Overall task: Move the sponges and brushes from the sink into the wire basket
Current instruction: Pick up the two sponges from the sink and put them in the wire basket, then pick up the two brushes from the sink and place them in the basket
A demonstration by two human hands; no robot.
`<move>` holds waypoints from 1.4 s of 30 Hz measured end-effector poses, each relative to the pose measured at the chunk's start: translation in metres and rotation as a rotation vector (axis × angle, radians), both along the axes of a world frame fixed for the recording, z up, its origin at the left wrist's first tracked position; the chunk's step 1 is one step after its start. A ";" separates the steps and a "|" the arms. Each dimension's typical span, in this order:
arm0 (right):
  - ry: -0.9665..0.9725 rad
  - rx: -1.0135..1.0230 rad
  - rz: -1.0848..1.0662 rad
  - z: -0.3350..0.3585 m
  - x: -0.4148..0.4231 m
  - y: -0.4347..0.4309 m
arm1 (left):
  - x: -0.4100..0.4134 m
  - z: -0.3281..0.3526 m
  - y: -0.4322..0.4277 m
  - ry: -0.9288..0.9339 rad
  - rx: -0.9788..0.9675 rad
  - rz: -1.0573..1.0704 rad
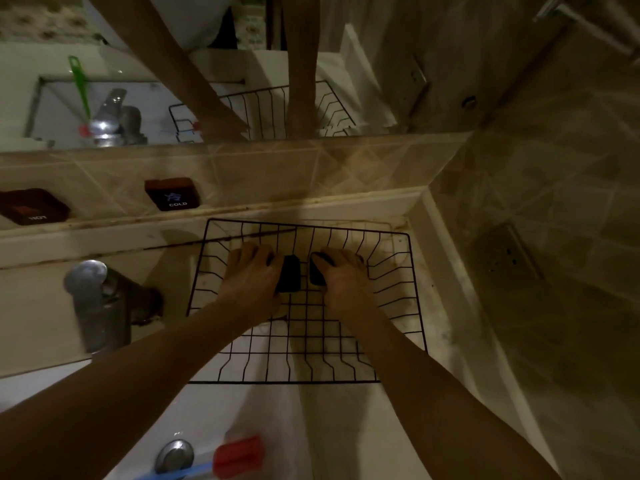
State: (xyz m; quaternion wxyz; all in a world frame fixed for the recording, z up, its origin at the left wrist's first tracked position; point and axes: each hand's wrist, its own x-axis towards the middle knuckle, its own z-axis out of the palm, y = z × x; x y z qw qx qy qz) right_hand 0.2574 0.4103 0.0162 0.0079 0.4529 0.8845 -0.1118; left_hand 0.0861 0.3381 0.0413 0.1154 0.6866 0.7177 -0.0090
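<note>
Each hand's grip is closed on a dark sponge, low inside the basket [304,341]. The left hand [252,275] holds the left sponge [288,274] by its left edge, fingers curled over the far end; the right hand [341,275] covers most of the right sponge [317,273], so only its left side shows. The two sponges sit side by side, nearly touching, towards the far half of the basket floor. Held flat and low like this, they look about to be laid on the wire grid rather than dropped, and setting them close together would leave the near half free for the brushes.

The basket stands on the tabletop [440,306] in the right corner, against the tiled wall, just right of the tap [93,299]. Near and left lies the sink [207,417], where a red-headed brush [239,455] still waits beside the drain plug [175,455]; a blue handle crosses just by it. So the task seems partly done, with the brush work still to come.
</note>
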 end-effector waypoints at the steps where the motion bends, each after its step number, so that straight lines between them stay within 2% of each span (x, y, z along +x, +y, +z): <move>1: -0.005 -0.003 -0.015 -0.001 0.000 -0.003 | 0.001 -0.002 0.001 0.004 0.002 -0.002; 12: 0.025 0.097 -0.206 -0.006 0.022 -0.013 | 0.025 -0.010 0.013 0.014 0.010 -0.037; 16: 0.093 0.115 -0.208 -0.008 0.026 -0.014 | 0.032 -0.015 0.019 0.021 0.015 -0.022; 23: 0.101 0.107 -0.212 -0.007 0.031 -0.021 | 0.033 -0.022 0.020 0.048 0.028 -0.014; 30: 0.146 0.077 -0.208 0.006 0.026 -0.034 | 0.035 -0.009 0.007 -0.102 0.078 0.115; 34: 0.198 0.131 -0.139 0.023 0.021 -0.052 | 0.028 0.016 -0.019 -0.133 0.103 0.193; 37: 0.222 0.028 -0.112 0.051 0.006 -0.073 | 0.021 0.043 -0.051 -0.165 0.160 0.185; 42: 0.353 -0.057 -0.099 0.090 -0.020 -0.134 | 0.008 0.083 -0.122 -0.224 0.132 0.193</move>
